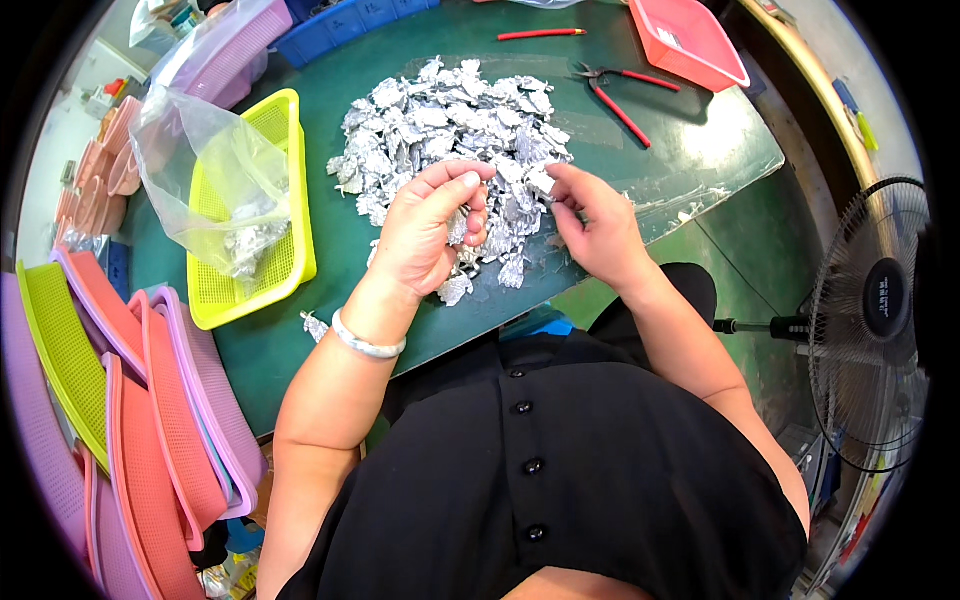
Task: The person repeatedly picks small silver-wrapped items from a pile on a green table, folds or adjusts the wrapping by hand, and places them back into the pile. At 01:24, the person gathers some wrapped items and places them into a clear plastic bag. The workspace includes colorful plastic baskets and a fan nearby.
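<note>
A large heap of thin, jagged silver metal pieces (440,120) lies on the green table (330,330). Over its near side, my left hand (425,220) is closed, thumb against the curled forefinger. Silver shows between its fingers, but I cannot make out whether that is a held piece or the heap behind. At the heap's right edge, my right hand (603,225) pinches a small silver metal piece (541,181) between thumb and fingertips. One stray silver piece (314,325) rests apart, near my left wrist.
Left of the heap, a yellow-green basket (303,215) holds a clear plastic bag (215,170) with silver pieces. Red-handled cutters (612,95), a red pen-like tool (540,35) and a pink basket (690,50) are at the far right. Stacked baskets (150,420) stand left; a fan (870,320) right.
</note>
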Demonstrator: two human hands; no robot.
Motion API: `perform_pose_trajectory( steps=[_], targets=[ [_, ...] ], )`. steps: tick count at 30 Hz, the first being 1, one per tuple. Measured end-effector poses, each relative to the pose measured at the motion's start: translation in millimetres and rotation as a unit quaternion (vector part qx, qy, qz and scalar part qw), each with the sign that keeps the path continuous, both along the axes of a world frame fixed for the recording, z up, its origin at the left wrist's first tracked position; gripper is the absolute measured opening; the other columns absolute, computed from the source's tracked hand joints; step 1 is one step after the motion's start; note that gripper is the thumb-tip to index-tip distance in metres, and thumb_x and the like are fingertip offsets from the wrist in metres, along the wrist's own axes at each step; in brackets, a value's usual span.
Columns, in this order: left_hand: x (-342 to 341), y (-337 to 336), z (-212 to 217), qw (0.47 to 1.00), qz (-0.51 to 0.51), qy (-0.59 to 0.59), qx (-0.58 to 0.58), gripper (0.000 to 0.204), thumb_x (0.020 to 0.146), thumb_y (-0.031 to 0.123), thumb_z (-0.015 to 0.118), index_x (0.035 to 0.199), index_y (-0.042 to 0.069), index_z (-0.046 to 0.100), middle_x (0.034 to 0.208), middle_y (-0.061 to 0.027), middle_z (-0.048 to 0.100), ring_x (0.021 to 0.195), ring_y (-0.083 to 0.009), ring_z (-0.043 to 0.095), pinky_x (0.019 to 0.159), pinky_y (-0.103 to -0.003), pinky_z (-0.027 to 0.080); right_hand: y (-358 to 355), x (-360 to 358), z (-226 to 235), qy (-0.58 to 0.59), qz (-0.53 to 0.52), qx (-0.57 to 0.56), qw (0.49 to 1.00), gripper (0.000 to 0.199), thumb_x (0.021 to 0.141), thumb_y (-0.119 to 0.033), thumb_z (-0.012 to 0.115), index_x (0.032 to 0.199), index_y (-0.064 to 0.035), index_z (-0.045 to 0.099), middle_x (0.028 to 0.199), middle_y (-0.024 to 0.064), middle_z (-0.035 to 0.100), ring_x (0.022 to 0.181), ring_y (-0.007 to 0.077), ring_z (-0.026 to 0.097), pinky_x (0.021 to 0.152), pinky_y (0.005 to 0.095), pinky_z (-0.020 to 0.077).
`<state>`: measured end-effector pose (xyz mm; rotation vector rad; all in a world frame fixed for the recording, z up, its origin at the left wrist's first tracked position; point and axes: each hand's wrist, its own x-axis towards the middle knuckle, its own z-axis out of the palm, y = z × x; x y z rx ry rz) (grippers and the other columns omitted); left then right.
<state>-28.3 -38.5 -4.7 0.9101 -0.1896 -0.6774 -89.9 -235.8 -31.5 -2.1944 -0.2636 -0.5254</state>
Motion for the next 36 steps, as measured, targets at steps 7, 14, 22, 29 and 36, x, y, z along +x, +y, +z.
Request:
perform_pose_trajectory(
  steps=[7, 14, 22, 29, 36],
  targets=[
    [-8.1, -5.8, -0.2, 0.960, 0.028, -0.205, 0.189, 0.020, 0.081, 0.010, 0.059, 0.101, 0.004, 0.059, 0.070, 0.0007, 0.053, 0.060, -0.0062, 0.048, 0.052, -0.020, 0.039, -0.6, 11.0, 23.1, 0.126, 0.087, 0.312, 0.938, 0.037, 0.076, 0.005, 0.051, 0.112, 0.0040, 0.047, 0.081, 0.0013, 0.055, 0.071, 0.0044, 0.050, 0.064, 0.0181, 0.0419],
    [-4.8, -7.8, -12.6, 0.885, 0.107, -0.365, 0.268, 0.012, 0.082, 0.011, 0.058, 0.091, 0.003, 0.061, 0.069, -0.0020, 0.058, 0.056, -0.0081, 0.050, 0.051, -0.021, 0.039, 22.0, 24.1, 49.3, 0.116, 0.154, 0.326, 0.925, 0.034, 0.080, 0.002, 0.053, 0.113, 0.0042, 0.046, 0.081, 0.0031, 0.056, 0.073, 0.0058, 0.052, 0.065, 0.0180, 0.0428],
    [-8.0, -6.8, 6.0, 0.993, 0.047, -0.033, 0.105, 0.011, 0.086, 0.013, 0.050, 0.083, 0.003, 0.054, 0.066, -0.0061, 0.059, 0.047, -0.0072, 0.049, 0.040, -0.020, 0.037, 20.8, 18.6, 37.9, 0.181, 0.141, 0.389, 0.892, 0.034, 0.081, 0.001, 0.052, 0.114, 0.0033, 0.046, 0.091, 0.0075, 0.058, 0.076, 0.0088, 0.055, 0.069, 0.0219, 0.0458],
    [-8.1, -7.1, -3.3, 0.990, 0.028, -0.070, 0.119, 0.008, 0.087, 0.013, 0.050, 0.086, 0.005, 0.053, 0.067, -0.0071, 0.060, 0.045, -0.0077, 0.050, 0.039, -0.019, 0.039, 27.1, 12.7, 28.7, 0.177, 0.128, 0.467, 0.857, 0.042, 0.076, 0.005, 0.057, 0.116, 0.0050, 0.043, 0.091, 0.0090, 0.057, 0.078, 0.0107, 0.057, 0.069, 0.0217, 0.0471],
    [-9.1, -8.1, 3.2, 0.986, 0.067, -0.064, 0.141, 0.013, 0.086, 0.013, 0.051, 0.092, 0.002, 0.055, 0.065, -0.0042, 0.057, 0.047, -0.0068, 0.049, 0.040, -0.019, 0.037, 26.6, 14.1, 28.0, 0.181, 0.127, 0.497, 0.839, 0.043, 0.076, 0.005, 0.057, 0.116, 0.0053, 0.042, 0.089, 0.0093, 0.057, 0.074, 0.0120, 0.058, 0.066, 0.0226, 0.0482]
  ],
)
